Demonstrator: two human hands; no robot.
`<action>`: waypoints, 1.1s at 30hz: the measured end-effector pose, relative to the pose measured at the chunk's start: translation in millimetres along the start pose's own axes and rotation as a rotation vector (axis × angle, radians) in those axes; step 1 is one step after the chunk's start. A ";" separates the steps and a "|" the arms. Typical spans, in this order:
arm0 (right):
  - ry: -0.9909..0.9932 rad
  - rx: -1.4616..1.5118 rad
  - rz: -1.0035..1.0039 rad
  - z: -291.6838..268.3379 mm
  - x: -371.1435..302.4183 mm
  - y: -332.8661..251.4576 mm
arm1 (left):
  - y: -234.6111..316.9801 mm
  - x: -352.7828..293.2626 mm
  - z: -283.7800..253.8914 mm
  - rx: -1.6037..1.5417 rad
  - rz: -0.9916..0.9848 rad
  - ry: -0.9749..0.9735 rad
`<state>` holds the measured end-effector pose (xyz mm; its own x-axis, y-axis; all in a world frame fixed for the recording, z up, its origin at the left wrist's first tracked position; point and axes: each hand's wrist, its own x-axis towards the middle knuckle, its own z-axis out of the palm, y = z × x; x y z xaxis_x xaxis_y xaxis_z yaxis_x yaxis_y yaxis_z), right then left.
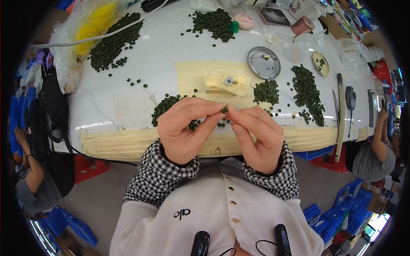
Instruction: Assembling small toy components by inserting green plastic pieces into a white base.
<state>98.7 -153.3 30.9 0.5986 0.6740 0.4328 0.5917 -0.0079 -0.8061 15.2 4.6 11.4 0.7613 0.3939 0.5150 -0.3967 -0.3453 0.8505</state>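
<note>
Above the table's front edge, my left hand (183, 128) and my right hand (258, 134) meet fingertip to fingertip. Pinched between them is a small dark green part (224, 110), too small to tell its exact kind. Just behind my left hand lies a pile of small dark green round parts (165, 106), and a few loose ones are under my fingers. A small taped block (215, 83) with a pale upright peg stands straight ahead. To its right is a flat cluster of green pieces (266, 92).
More green piles lie at the far left (112, 42), far middle (213, 24) and right (308, 94). A round metal lid (264, 63) and a shallow dish (320, 64) sit at right. A white cable (102, 36) crosses the far left. Other people work at both sides.
</note>
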 end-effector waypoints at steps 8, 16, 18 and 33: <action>0.008 -0.021 -0.024 1.0 -1.7 2.1 | 1.8 0.2 -0.6 0.025 -0.039 -0.015; 0.014 -0.027 -0.033 1.0 -1.6 1.9 | 1.5 0.6 -1.5 0.039 -0.033 -0.031; 0.015 -0.021 -0.032 0.9 -1.5 1.6 | 4.1 -0.3 -1.2 0.031 -0.067 -0.032; 0.154 0.012 -0.041 2.6 2.9 -0.2 | 1.3 -0.5 2.7 0.119 0.126 -0.060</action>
<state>98.9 -149.4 31.3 0.6503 0.5527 0.5212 0.6111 0.0269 -0.7911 15.7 1.6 12.0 0.7401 0.2908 0.6064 -0.4301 -0.4885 0.7592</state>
